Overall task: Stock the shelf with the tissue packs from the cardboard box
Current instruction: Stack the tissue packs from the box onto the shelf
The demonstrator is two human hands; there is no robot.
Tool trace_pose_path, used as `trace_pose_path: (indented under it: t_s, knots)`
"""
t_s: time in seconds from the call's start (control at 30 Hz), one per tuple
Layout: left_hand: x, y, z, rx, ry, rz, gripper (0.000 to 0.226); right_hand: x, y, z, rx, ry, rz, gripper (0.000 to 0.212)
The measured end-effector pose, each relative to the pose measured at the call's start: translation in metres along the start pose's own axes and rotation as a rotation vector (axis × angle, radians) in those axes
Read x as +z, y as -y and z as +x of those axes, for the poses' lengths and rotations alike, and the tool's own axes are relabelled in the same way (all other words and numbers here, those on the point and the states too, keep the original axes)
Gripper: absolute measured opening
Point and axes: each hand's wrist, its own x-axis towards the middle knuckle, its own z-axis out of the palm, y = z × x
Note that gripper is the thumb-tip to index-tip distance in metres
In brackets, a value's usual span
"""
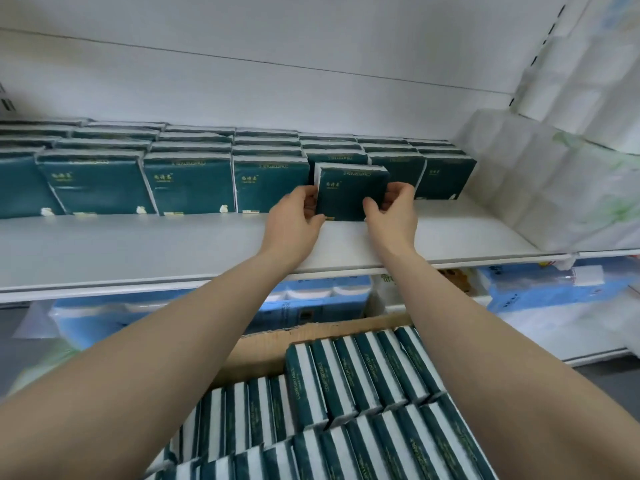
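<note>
Standing on the shelf (138, 251), a tissue pack (349, 195) (upright) between both hands (294, 220).

Tissue pack (349, 194): dark teal, gold lettering, upright on white shelf (138, 247), 12 o'clock, just in front of shelved packs (190, 181) standing in rows from 9 to 2 o'clock. Cardboard box (263, 351), 6 o'clock: brown, open, filled with teal-and-white boxed packs (363, 393) on edge.
</note>
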Motion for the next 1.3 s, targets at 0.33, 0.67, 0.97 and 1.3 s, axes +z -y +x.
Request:
trace_pose_path:
  t_s: [0.33, 0.67, 0.97, 1.3]
  knots:
    - [0.0, 0.004, -0.002, -0.01, -0.033, -0.075, 0.046, -0.002, -0.003, -0.004, -0.073, 0.064, -0.044, 0.036]
    - [0.0, 0.005, -0.004, -0.028, -0.026, -0.123, 0.047, 0.0, -0.006, -0.001, -0.086, 0.124, -0.152, 0.049]
    - [-0.014, -0.012, -0.018, -0.058, 0.036, -0.139, 0.047, -0.014, 0.008, -0.023, -0.03, 0.04, -0.075, 0.052]
    - [-0.053, 0.001, -0.116, 0.164, 0.045, -0.081, 0.025, -0.031, 0.011, -0.129, -0.196, -0.011, -0.203, 0.024]
